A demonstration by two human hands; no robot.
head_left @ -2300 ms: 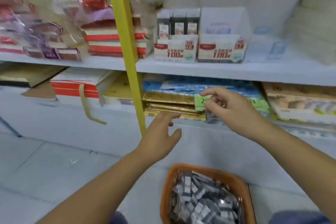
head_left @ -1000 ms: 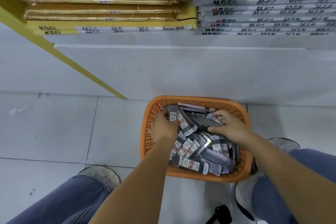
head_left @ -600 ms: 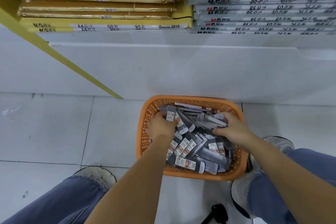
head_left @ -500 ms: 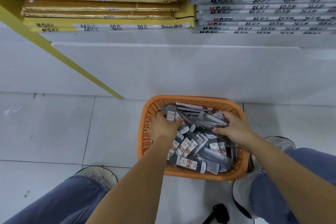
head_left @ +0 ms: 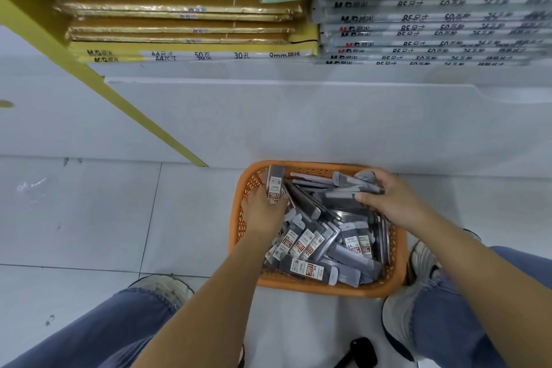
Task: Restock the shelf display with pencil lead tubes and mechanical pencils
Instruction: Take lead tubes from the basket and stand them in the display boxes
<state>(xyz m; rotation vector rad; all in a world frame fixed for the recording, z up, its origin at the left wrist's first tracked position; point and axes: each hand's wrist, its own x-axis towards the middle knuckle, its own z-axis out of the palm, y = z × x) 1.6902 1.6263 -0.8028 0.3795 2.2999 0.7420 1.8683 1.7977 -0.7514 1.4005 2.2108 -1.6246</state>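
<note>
An orange plastic basket (head_left: 394,275) sits on the floor between my feet, filled with several grey pencil lead tubes (head_left: 310,269) bearing red and white labels. My left hand (head_left: 263,212) is inside the basket at its left side and grips one lead tube (head_left: 275,188) that stands upright above the pile. My right hand (head_left: 391,200) is at the far right of the basket, its fingers curled round a bundle of long grey tubes (head_left: 343,188) lying across the pile. The shelf display for these items is out of view.
A low white shelf (head_left: 298,116) rises just behind the basket, stacked with yellow paper packs (head_left: 194,51) and grey M&G packs (head_left: 418,36). A yellow upright (head_left: 125,107) slants down to the floor at left. My knees and shoes flank the basket. A black object (head_left: 358,351) lies near the bottom edge.
My left hand has lifted one lead tube upright out of the pile. My right hand has shifted to the far right corner and gathered long grey tubes. The view has tilted slightly.
</note>
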